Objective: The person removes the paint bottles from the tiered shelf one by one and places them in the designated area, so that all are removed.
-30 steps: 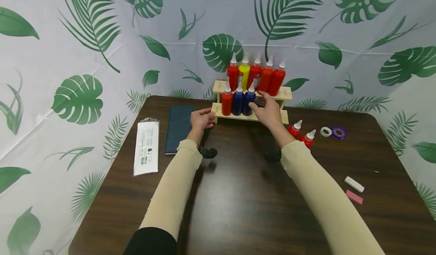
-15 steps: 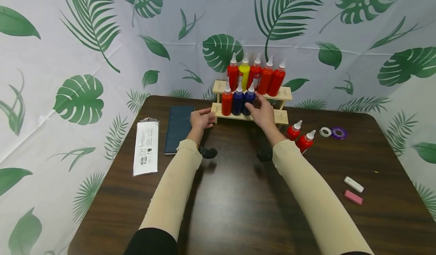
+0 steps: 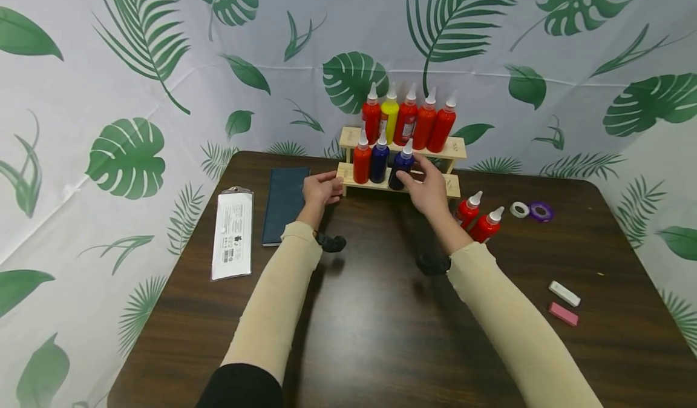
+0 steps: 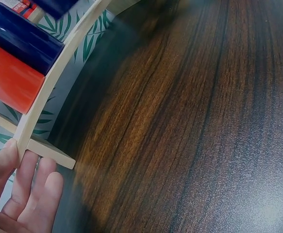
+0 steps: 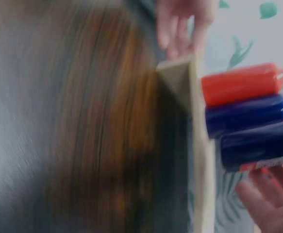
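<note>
My right hand (image 3: 430, 191) holds a dark blue squeeze bottle (image 3: 403, 167) with a white pointed nozzle, at the front step of a two-step wooden rack (image 3: 452, 184). The bottle leans to the right; in the right wrist view its base stands off the shelf. Beside it on that step are another blue bottle (image 3: 379, 166) and a red-orange bottle (image 3: 362, 166). With thumb and fingers, my left hand (image 3: 322, 190) pinches the left end of the lower shelf (image 4: 40, 108). Red bottles (image 3: 445, 131) and a yellow bottle (image 3: 389, 117) line the upper step.
Two red bottles (image 3: 484, 227) stand on the table right of the rack. Tape rolls (image 3: 541, 212), a white block (image 3: 564, 293) and a pink block (image 3: 563, 313) lie farther right. At left are a dark notebook (image 3: 283, 205) and a white package (image 3: 232, 235). A leaf-print cloth hangs behind.
The held blue bottle has moved right, away from its neighbour, and tilted. My right hand first closed in on it, then drew back right with it. My left hand keeps its place.
</note>
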Demonstrator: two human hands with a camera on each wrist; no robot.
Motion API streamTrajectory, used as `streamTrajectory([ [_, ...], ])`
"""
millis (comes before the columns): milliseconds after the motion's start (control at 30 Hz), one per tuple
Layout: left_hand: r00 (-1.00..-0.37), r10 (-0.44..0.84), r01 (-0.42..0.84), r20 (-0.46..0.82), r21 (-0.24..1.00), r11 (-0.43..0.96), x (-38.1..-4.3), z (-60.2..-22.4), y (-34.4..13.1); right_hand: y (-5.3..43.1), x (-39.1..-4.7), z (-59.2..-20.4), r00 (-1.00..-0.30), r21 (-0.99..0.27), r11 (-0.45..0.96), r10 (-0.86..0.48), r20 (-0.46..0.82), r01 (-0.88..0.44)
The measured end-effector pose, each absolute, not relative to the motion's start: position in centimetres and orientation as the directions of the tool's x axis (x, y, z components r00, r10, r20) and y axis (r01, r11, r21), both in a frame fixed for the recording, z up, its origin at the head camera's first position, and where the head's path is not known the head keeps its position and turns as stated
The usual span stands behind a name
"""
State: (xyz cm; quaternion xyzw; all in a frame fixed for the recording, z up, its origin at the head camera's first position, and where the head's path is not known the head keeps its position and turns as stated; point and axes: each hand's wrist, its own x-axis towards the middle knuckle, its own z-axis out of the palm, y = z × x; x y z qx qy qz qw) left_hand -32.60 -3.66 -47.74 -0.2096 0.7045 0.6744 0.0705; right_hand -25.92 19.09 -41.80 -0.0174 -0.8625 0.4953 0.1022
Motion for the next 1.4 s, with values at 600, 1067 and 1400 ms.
streamTrajectory([
  [600, -0.902, -0.205, -0.390, -0.379, 0.921, 0.015, -32.4, -47.6, -3.6, 27.7, -9.8, -44.6, -0.968, -0.816, 0.578, 0.221, 0.116, 0.034],
  [1067, -0.908, -0.205, -0.373, -0.365, 0.928, -0.003, -32.7, -48.0, -3.7, 33.3, -7.9, -46.9, -0.915, -0.787, 0.588, 0.395, 0.080, 0.185],
  [1400, -0.913, -0.197, -0.366, -0.358, 0.931, 0.004, -32.6, -48.1, -3.7, 33.9, -8.9, -47.6, -0.904, -0.804, 0.555, 0.425, 0.052, 0.214],
])
